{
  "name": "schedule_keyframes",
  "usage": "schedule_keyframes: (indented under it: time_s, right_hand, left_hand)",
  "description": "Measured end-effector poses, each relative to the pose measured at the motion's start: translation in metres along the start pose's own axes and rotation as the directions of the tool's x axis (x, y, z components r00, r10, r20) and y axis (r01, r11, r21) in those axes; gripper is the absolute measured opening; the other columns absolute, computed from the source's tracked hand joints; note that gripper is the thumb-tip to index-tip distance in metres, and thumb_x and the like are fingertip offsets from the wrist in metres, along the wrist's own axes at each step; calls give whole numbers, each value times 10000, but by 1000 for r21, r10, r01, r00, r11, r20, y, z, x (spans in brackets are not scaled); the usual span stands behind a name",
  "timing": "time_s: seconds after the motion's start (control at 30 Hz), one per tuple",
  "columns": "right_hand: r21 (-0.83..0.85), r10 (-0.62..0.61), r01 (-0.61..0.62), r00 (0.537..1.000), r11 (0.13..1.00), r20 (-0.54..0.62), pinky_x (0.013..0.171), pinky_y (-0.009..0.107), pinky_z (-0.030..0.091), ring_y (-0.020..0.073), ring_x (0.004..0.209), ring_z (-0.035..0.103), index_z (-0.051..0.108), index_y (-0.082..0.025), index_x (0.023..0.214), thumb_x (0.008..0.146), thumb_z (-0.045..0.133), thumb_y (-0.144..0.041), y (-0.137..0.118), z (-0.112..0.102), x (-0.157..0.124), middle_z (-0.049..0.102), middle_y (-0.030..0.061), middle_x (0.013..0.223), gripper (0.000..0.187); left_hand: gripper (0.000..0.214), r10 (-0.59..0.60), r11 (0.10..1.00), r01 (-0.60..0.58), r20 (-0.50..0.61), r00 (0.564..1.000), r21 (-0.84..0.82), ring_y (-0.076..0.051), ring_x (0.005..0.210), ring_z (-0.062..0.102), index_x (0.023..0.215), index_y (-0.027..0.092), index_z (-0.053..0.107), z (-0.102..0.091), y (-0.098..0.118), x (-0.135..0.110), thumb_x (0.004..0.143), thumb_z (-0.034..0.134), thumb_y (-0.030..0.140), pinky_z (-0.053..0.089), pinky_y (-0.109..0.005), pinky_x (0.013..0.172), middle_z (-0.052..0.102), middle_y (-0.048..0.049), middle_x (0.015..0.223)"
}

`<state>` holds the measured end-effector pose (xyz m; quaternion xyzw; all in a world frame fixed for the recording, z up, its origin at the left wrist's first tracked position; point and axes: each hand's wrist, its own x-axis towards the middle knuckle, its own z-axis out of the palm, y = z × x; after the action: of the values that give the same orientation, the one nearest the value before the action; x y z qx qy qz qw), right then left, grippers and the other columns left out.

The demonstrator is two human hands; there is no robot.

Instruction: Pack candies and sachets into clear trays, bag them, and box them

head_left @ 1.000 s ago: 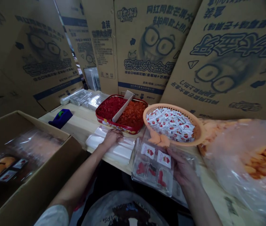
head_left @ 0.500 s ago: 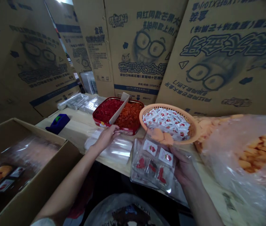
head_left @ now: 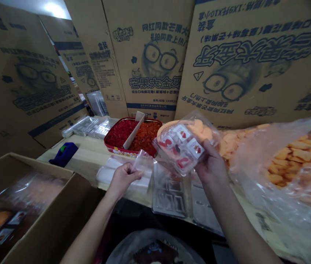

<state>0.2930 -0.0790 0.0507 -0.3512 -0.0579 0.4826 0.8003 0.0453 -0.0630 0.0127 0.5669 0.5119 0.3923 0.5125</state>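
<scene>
My right hand (head_left: 210,163) grips a filled clear plastic tray (head_left: 184,145), tilted and raised in front of the orange basket. Orange pieces, two white sachets with a red print and small red pieces sit in its compartments. My left hand (head_left: 124,178) pinches a clear plastic bag (head_left: 144,161) by its edge, above a stack of clear bags (head_left: 107,170) on the table. Below the held tray lie an unfilled clear tray (head_left: 169,198) and, to its right, another clear tray (head_left: 203,205), partly hidden by my right forearm.
A red tin (head_left: 111,145) holds red and orange pieces, split by a cardboard strip. Behind the held tray is the orange basket (head_left: 163,128). A large plastic bag of orange pieces (head_left: 290,161), a blue tape dispenser (head_left: 64,154) and an open carton (head_left: 73,183) stand around. Printed cartons (head_left: 155,88) wall the back.
My right hand has lifted the filled tray up off the trays beneath, uncovering them. My left hand has drawn a clear bag up from the stack. The view has shifted slightly.
</scene>
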Motion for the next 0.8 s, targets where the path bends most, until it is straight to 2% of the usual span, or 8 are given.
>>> schedule_keyframes:
  time_s: [0.13, 0.23, 0.37, 0.47, 0.63, 0.8]
  right_hand:
    - [71, -54, 50, 997, 996, 59, 725, 288, 557, 137, 722, 665, 638, -170, 852, 790, 530, -194, 16, 25, 0, 701, -9, 743, 126]
    - [80, -62, 52, 990, 995, 128, 779, 321, 545, 148, 795, 661, 633, -166, 932, 780, 550, -214, 30, 32, -1, 703, 4, 798, 180]
    - [60, -65, 56, 983, 997, 173, 836, 369, 520, 168, 839, 651, 649, -155, 924, 768, 577, -261, 43, 29, 1, 700, 26, 816, 202]
    - [80, -106, 97, 987, 992, 118, 809, 355, 527, 164, 797, 650, 668, -156, 859, 751, 592, -242, 47, 24, 5, 703, 29, 808, 158]
    - [115, -133, 120, 985, 986, 110, 758, 335, 533, 155, 730, 645, 679, -155, 779, 725, 612, -222, 50, 23, 7, 702, 27, 772, 109]
    - [161, -157, 137, 980, 977, 119, 744, 314, 535, 146, 724, 642, 680, -154, 766, 720, 618, -215, 53, 25, 6, 697, 19, 746, 98]
  left_hand:
    - [380, 38, 999, -37, -85, 996, 15, -61, 465, 355, 513, 156, 455, 11, -13, -11, 502, 781, 351, 271, -198, 473, 436, 61, 478]
    - [356, 56, 997, -50, -108, 993, 54, -68, 491, 366, 535, 155, 469, 14, -17, -17, 531, 767, 349, 285, -199, 488, 438, 56, 497]
    - [350, 22, 1000, -20, -99, 995, 22, -65, 495, 365, 542, 151, 476, 11, -18, -22, 525, 770, 338, 287, -199, 496, 440, 57, 501]
    - [356, -36, 996, 30, -70, 997, -79, -63, 497, 386, 561, 152, 472, 8, -21, -25, 511, 779, 323, 293, -197, 512, 442, 65, 507]
    - [351, -86, 985, 84, -8, 996, -148, -97, 547, 509, 574, 152, 473, 9, -23, -28, 521, 775, 322, 328, -206, 550, 487, 56, 517]
    - [358, -113, 975, 109, -10, 994, -193, -146, 610, 602, 568, 154, 468, 9, -21, -31, 499, 783, 310, 380, -220, 594, 513, 55, 508]
